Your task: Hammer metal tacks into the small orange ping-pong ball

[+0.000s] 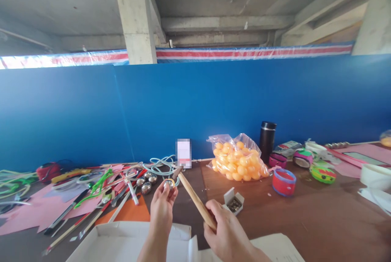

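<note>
Blue wall (214,107) behind my brown table (324,217).
Near the wall sits a bag of orange balls (240,164); a hammer (195,198) has its wooden handle wrapped in my right hand (227,229); my left hand (161,207), fingers curled nearly closed, holds a shiny ball (168,185) beside the hammer's head.

From my remote station I saw a wooden-handled hammer (194,196) slanting leftward above the desk (320,221), its dark head (177,171) just beside a shiny silver ball (169,184), yellow along its top, both held short of the far edge.
</note>
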A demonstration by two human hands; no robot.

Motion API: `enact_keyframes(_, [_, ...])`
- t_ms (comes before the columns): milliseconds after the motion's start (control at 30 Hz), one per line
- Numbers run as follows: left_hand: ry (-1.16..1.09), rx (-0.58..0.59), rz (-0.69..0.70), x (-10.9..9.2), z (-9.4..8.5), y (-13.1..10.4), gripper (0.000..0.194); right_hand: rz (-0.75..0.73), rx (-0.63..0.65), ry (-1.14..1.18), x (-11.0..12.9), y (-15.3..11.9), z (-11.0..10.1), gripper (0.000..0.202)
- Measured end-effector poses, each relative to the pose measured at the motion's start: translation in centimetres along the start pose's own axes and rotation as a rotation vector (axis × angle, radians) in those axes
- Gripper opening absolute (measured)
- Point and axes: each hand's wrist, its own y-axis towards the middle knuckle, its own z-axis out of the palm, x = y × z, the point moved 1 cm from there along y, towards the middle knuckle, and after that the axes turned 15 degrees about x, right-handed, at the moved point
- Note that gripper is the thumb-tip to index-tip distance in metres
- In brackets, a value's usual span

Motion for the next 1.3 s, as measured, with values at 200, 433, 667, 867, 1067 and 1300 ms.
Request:
enact_keyframes(200, [0.009,-0.012,0.006,0.1,-0.1,0.1,0.014,-0.007,0.017,0.005,0.0,0.1,0.2,0.020])
enact_keyframes(433, [0.015,-0.017,-0.002,0.0,0.0,-0.1,0.014,-0.010,0.020,-0.003,0.1,0.0,0.2,0.021])
enact_keyframes(667, [0.021,-0.018,-0.003,0.1,0.0,0.0,0.013,-0.003,0.022,0.008,0.1,0.1,0.4,0.020])
enact_keyframes(867, [0.022,-0.019,-0.004,0.3,-0.3,0.2,0.014,0.006,0.006,0.017,0.1,0.0,0.2,0.019])
enact_keyframes(1067, [0.031,0.009,-0.010,0.0,-0.1,0.1,0.019,-0.001,-0.002,0.016,0.4,0.0,-0.6,0.012])
enact_keyframes(1300, [0.082,0.030,0.039,0.2,-0.1,0.1,0.025,-0.014,0.016,-0.003,0.1,0.1,0.2,0.020])
